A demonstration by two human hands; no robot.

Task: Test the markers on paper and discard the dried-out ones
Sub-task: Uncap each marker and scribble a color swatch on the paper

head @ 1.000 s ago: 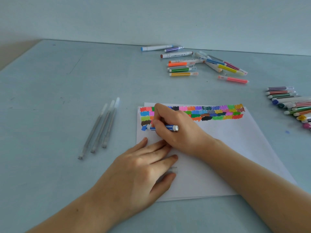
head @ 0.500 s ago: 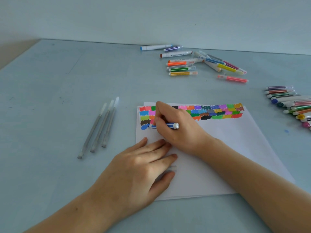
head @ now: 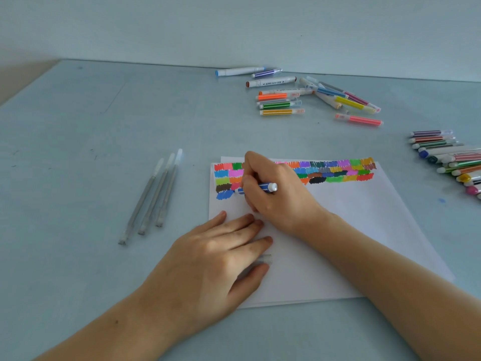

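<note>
On the paper (head: pixel 351 230) near the front edge of the table, your right hand (head: pixel 276 194) pinches the blue marker (head: pixel 265 187) with curled fingers, its tip beside the blue patch (head: pixel 224 195). Your left hand (head: pixel 208 264) lies flat, fingers spread, pressing the sheet.

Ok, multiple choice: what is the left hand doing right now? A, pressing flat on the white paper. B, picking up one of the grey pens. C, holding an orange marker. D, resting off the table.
A: the left hand lies flat with fingers spread on the white paper sheet, while the right hand grips the blue striped marker.
</note>
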